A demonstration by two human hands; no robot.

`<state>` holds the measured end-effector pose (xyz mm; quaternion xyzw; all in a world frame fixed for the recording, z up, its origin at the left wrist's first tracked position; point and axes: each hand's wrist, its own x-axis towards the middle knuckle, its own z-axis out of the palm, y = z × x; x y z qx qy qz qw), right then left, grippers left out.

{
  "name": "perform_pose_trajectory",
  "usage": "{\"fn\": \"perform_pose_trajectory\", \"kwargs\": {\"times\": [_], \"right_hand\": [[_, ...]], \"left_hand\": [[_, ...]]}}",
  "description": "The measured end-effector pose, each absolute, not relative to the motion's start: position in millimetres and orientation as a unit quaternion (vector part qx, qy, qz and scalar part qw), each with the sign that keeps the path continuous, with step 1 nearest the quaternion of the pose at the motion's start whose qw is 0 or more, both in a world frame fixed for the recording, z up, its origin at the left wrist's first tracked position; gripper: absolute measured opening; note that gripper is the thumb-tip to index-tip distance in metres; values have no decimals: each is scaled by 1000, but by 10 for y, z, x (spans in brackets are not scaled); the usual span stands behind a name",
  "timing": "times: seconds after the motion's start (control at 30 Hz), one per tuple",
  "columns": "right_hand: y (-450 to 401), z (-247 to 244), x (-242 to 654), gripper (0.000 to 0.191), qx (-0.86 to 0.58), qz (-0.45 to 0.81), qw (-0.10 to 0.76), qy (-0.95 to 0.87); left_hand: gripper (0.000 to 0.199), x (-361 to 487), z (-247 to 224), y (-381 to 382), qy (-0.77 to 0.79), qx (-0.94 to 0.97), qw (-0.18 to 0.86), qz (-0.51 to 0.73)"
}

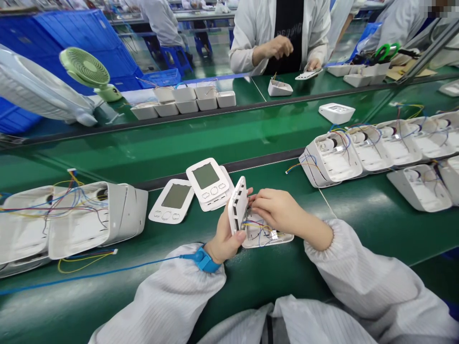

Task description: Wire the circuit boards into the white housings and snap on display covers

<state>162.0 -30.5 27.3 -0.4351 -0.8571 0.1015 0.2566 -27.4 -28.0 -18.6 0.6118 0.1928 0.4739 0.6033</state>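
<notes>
My left hand [226, 235], with a blue wrist strap [202, 259] at its wrist, is closed on a white front cover [237, 203] tilted up on edge. Below and right of it lies a white housing [287, 240] with coloured wires [263, 231] inside. The fingers of my right hand [274, 208] are bent together at the inner side of the cover, above the housing; what they pinch is hidden. Just behind my left hand, one cover with a grey screen [172, 200] lies flat, and another screened cover [207, 177] rests on a further white part.
Open white housings with wires stand in rows at the left [125, 215] and right [322, 162]. A sunken green channel [179, 138] crosses behind. Across it, a co-worker [279, 38] holds a white cover. A green fan [86, 69] stands far left. The blue strap cord [107, 274] runs left.
</notes>
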Motion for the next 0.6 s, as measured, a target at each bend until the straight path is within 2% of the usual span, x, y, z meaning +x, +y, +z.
{"fn": "perform_pose_trajectory", "kwargs": {"times": [0.17,0.6], "right_hand": [[-312,278,1594,18,-448,74,228,-861],[-303,237,1596,15,-441,45,234,-865]], "left_hand": [[76,-267,-174,-281,193,596,618,476],[73,-278,-143,-297,212,636,595,443]]}}
